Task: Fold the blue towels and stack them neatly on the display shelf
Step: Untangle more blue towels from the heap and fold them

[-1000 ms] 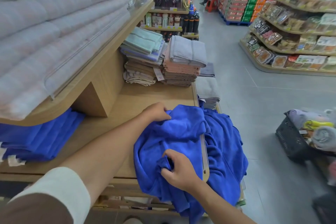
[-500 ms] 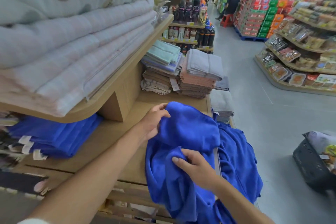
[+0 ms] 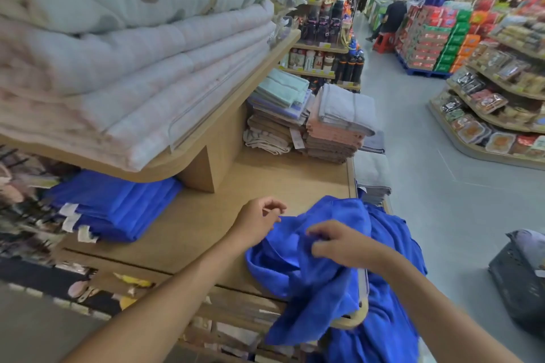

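A crumpled blue towel (image 3: 312, 268) lies on the front right corner of the wooden display shelf (image 3: 206, 230). More loose blue cloth (image 3: 386, 321) hangs over the shelf's edge below it. My left hand (image 3: 258, 222) pinches the towel's left edge with curled fingers. At the towel's top, my right hand (image 3: 339, 243) grips a fold from above. A stack of folded blue towels (image 3: 118, 209) with white tags sits to the left, under the upper shelf.
Thick folded quilts (image 3: 132, 53) fill the upper shelf. Stacks of grey, pink, brown and green towels (image 3: 336, 127) stand at the back of the shelf. A dark basket (image 3: 522, 277) sits on the aisle floor at right. A person (image 3: 392, 15) sits far down the aisle.
The raised bunch of towel has dropped lower and flatter on the shelf. My left hand has slid to its left edge; my right hand has moved up onto its top.
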`<state>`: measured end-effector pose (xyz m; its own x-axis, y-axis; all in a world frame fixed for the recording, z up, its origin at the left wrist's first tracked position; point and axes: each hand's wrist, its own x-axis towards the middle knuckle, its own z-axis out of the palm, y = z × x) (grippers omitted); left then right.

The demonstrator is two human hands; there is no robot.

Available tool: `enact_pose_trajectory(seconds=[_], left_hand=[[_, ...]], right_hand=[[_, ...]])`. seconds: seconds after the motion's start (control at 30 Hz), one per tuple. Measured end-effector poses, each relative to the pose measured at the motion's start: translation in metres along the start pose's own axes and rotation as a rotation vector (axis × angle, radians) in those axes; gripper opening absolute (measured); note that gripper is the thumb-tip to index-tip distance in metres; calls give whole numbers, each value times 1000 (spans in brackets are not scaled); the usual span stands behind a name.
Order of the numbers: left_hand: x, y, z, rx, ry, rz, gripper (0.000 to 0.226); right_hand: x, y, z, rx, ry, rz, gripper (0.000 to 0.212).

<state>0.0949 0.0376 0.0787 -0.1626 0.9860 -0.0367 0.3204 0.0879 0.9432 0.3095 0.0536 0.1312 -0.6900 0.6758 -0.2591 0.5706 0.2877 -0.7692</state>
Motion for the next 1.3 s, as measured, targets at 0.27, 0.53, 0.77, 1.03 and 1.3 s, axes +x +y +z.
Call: enact_pose_trajectory(seconds=[0.27,0.53,0.77,1.03,1.3], left_hand=[[-25,-43,4,664,-339,510,20],[-16,-33,53,925,-399,647,39],[-12,-29,68,971,-329,514,30],[-8,-13,60,4,-28,-84,5],[-33,21,22,-422,-126,-164,21]], right_hand=[[-43,37,26,167,-266,227,10],[-52,52,40,391,-42,409,14],[-56,53,45,436,-13,100,6],[-43,48,43,446,201,-17,17],[9,5,25,332,592,-111,14]])
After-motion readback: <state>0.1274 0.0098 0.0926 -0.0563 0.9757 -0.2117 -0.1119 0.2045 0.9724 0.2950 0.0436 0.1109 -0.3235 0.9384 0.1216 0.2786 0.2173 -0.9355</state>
